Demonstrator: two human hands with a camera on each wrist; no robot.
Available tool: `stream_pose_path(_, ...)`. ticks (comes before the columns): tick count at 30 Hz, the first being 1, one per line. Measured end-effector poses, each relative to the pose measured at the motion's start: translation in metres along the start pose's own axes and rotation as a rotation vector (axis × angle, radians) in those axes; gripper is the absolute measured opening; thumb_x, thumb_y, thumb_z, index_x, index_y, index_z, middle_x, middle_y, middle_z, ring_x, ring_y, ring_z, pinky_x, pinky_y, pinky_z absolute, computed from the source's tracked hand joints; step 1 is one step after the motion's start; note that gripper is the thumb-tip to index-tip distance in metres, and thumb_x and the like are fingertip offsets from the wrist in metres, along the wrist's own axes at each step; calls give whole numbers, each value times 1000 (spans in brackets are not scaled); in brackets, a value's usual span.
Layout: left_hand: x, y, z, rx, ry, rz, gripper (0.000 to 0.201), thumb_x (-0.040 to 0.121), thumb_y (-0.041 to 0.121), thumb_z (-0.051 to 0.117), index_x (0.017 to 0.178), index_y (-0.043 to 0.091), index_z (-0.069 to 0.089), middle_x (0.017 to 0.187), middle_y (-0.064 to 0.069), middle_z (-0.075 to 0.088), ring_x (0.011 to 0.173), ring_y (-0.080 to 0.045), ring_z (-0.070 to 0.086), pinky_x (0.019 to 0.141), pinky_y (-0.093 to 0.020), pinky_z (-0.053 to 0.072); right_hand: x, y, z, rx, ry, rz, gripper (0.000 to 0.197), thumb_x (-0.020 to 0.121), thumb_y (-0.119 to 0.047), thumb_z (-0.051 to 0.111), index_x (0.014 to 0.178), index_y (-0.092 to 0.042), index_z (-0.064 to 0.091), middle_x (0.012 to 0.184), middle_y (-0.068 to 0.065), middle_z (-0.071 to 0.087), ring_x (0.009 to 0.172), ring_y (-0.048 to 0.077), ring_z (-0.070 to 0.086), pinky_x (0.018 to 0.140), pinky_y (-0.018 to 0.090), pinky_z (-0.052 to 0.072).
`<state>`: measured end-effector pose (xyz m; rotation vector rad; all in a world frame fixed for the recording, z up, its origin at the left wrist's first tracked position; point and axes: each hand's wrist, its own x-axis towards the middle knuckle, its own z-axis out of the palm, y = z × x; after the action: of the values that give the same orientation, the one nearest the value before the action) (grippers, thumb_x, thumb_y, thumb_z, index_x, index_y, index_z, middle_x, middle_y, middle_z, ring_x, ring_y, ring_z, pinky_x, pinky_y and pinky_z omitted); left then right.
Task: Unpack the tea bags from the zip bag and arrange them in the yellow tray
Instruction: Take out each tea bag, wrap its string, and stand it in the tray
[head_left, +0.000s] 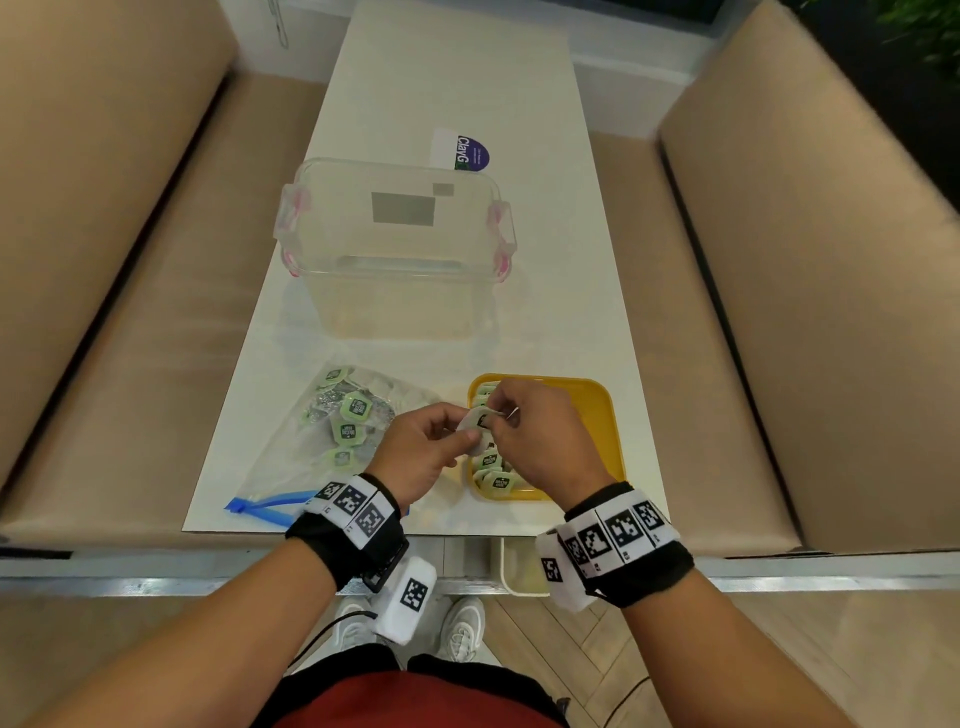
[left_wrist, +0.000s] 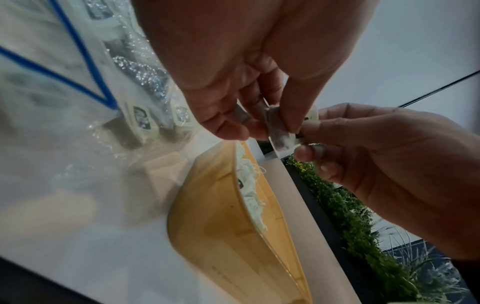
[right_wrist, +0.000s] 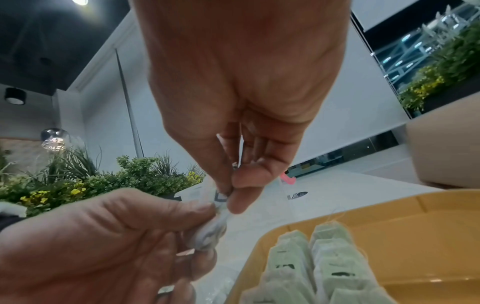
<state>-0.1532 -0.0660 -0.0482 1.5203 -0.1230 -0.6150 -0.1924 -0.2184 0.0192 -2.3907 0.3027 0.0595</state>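
Both hands meet over the left edge of the yellow tray (head_left: 602, 415) and pinch one tea bag (head_left: 477, 422) between them. My left hand (head_left: 431, 447) holds the white pouch (left_wrist: 279, 131) with thumb and curled fingers. My right hand (head_left: 535, 436) pinches its pale green tag (right_wrist: 219, 197). Two rows of tea bags (right_wrist: 317, 261) lie overlapping along the tray's left side. The clear zip bag (head_left: 291, 462) with a blue zipper lies flat to the left, with several tea bags (head_left: 348, 415) still inside it.
A clear plastic box (head_left: 395, 249) with pink clips stands behind the bag and tray on the white table (head_left: 561, 312). A purple and white card (head_left: 462, 150) lies beyond it. Beige benches (head_left: 810, 312) flank the table on both sides.
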Motion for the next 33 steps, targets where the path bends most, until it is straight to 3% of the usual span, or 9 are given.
stream_pose_path(6,3,-2,-1,-61,23,-108,23,91,3,67,105,19,75,104,-5,76,86,-12,67,71,-31,51,0,11,-26,-230,4,-61,5,88,-17,61,91,-18,65,91,-1,64,81,19,59,70,37,52)
stream_pose_path(13,3,-17,-8,88,204,-179,8,93,5,65,95,9,71,87,-14,68,62,-17,63,56,-31,52,-3,36,-53,-322,-116,82,5,84,-19,66,81,-16,66,82,0,64,77,21,59,63,31,48)
stream_pose_path(18,1,-20,-1,174,175,-200,3,93,9,66,95,9,68,77,-10,67,62,-22,69,57,-35,56,-14,52,-60,-278,-142,144,17,84,-32,73,77,-21,62,79,-5,64,75,15,60,58,27,46)
stream_pose_path(23,-1,-19,8,167,134,-270,14,92,19,70,102,11,63,87,-16,68,67,-28,74,56,-34,58,-25,64,-47,-276,-221,153,12,85,-15,65,79,-25,62,84,-5,65,77,15,60,59,24,46)
stream_pose_path(26,-3,-18,12,132,112,-323,19,93,20,70,105,10,59,92,-20,69,71,-34,75,61,-37,60,-26,70,-32,-251,-256,164,13,85,-14,65,80,-26,63,85,-5,66,79,14,60,64,25,48)
stream_pose_path(33,-4,-16,16,44,86,-364,15,97,14,65,103,4,56,85,-27,72,62,-30,73,54,-32,59,-23,75,-2,-226,-254,208,9,82,-11,66,82,-20,65,82,-4,65,81,17,60,70,31,53)
